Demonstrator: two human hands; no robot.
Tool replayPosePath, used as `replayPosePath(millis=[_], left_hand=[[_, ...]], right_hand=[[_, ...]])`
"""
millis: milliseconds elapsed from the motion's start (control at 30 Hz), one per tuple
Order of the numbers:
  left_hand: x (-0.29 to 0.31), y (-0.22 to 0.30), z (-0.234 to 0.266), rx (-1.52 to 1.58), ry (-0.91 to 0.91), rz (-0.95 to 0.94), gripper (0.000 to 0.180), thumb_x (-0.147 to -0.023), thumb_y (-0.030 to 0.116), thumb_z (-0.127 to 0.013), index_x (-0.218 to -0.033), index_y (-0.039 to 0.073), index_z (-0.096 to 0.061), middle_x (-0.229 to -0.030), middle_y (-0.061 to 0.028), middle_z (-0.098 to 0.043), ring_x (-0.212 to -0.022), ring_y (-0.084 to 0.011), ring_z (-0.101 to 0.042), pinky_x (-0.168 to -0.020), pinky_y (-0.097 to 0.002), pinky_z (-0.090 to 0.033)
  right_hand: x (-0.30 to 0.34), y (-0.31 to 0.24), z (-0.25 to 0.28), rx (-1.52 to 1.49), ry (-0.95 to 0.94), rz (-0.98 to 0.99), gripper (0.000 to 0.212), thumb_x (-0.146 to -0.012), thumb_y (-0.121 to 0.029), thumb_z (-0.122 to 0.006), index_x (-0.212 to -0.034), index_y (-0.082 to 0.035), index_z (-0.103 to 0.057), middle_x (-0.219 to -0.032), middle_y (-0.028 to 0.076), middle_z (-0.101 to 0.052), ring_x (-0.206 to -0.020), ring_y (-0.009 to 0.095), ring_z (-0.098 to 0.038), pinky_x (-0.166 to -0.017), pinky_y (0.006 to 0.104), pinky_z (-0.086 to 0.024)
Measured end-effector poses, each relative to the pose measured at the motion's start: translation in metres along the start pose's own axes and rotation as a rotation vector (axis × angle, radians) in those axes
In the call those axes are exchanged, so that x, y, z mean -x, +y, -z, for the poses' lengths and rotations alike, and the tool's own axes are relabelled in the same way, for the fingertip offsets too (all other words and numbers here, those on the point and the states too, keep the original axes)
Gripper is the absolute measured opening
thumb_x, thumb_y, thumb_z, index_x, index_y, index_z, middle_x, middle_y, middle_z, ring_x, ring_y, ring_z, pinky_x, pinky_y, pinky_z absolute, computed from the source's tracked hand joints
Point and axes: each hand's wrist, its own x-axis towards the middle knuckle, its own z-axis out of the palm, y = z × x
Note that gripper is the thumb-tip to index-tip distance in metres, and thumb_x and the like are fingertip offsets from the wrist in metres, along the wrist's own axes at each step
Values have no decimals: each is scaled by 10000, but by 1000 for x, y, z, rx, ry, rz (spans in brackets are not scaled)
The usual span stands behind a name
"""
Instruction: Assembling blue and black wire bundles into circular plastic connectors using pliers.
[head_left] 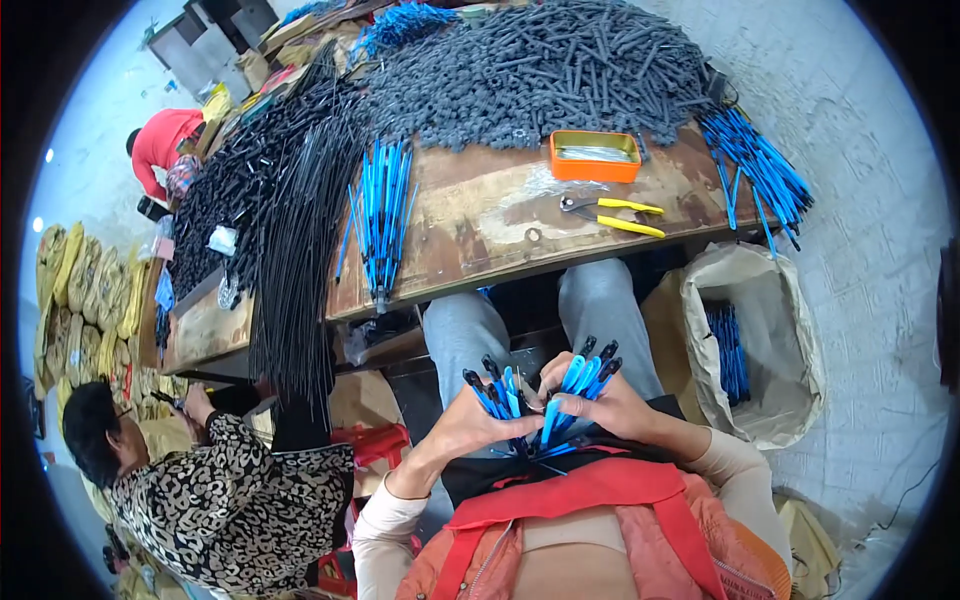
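Note:
Both of my hands are above my lap, close together. Several slim blue rods with black tips point(494, 395) stick up from my left hand point(465, 425), its fingers wrapped round them. A second bunch of blue rods with black ends point(582, 376) is gripped in my right hand point(622, 408), with the thumb lying across it. The lower ends of both bunches meet over the dark cloth on my lap. What lies between the two hands is partly hidden by the fingers.
Ahead is a wooden table point(470, 240) bearing pliers with yellow handles point(625, 215), an orange tin point(595, 170), a heap of grey plastic parts point(540, 70), black rods point(300, 240) and blue rods point(380, 215). A lined sack point(800, 360) stands right. Two people work at left.

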Motion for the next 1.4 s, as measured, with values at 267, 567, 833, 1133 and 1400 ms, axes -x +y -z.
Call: replayPosePath(millis=[267, 567, 833, 1133, 1400], left_hand=[[-11, -28, 6, 131, 39, -33, 202, -760, 37, -726, -949, 18, -654, -850, 11, -646, -787, -53, -554, -709, -252, -473], [-44, -74, 48, 435, -12, 39, 322, -720, 36, -745, -1011, 0, -612, -948, -109, -686, -860, -204, -682, -788, -355, -556], [-51, -47, 48, 332, -107, 119, 475, -732, 7, -721, -1184, -30, -578, -1032, -118, -687, -949, -211, -674, -869, -346, -522], [-25, -49, 37, 468, 9, 8, 355, -777, 80, -746, -1111, 31, -635, -1075, -22, -637, -996, -98, -564, -904, -288, -454], [-18, -30, 20, 258, -91, -88, 217, -751, 38, -730, -943, 53, -629, -883, 11, -605, -831, -70, -533, -764, -248, -446]], right_hand=[[-3, 5, 12, -78, -36, -148, 265, -918, -210, -652, -1121, -47, -604, -1318, 118, -508, -1209, 197, -492, -1008, 356, -388], [-132, -60, 149, 857, -237, -132, 179, -909, -163, -602, -1021, -34, -655, -997, 123, -672, -959, 253, -642, -877, 343, -490], [-386, -20, 295, 1362, 581, 321, 372, -924, -361, -580, -992, 0, -636, -853, 150, -673, -737, 277, -675, -639, 424, -549], [-350, -42, 273, 1533, 458, 281, 288, -874, -301, -563, -974, -55, -677, -874, 180, -675, -808, 329, -677, -730, 419, -536], [-116, -31, 60, 237, -74, -436, 247, -910, -195, -649, -1077, -12, -641, -817, 78, -672, -686, 161, -689, -610, 252, -564]])
